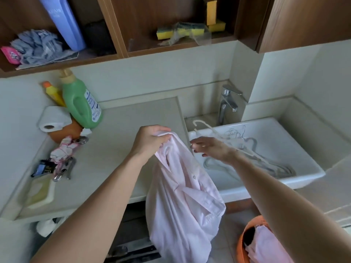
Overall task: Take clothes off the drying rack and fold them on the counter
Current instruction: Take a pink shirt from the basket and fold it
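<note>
Shirt (182,196), pale pink and buttoned, is off its hanger and hangs from the person's left hand (150,141). That hand's fingers and thumb are bunched tight round the collar end. The grip is high and at one point only, so the body of the garment drops freely past the front edge of the counter (117,149) and none of it lies flat there yet.

The right hand (209,149) reaches over the sink (303,173) with fingers loosely spread and holding nothing visible. A white hanger (201,124) lies just behind it, hook towards the tap (228,103). It is blurred, and no finger is seen closed round it. Whether the hand touches it cannot be told. Grey hangers (281,169) already sit in the basin, which suggests the sink serves as the drop point for empties and keeps the counter free for folding.

Judgement: the shirt is between removal and folding, and the next move calls for the right hand to take a second hold so the shirt can be spread on the bare middle of the counter.

The left end of the counter carries a green bottle (81,103), a toilet roll (53,120) and metal clips (62,168), well apart from the hanging cloth. On the floor at lower right, an orange basket (242,242) holds another pink garment (266,247). The drying rack is not in view.
</note>
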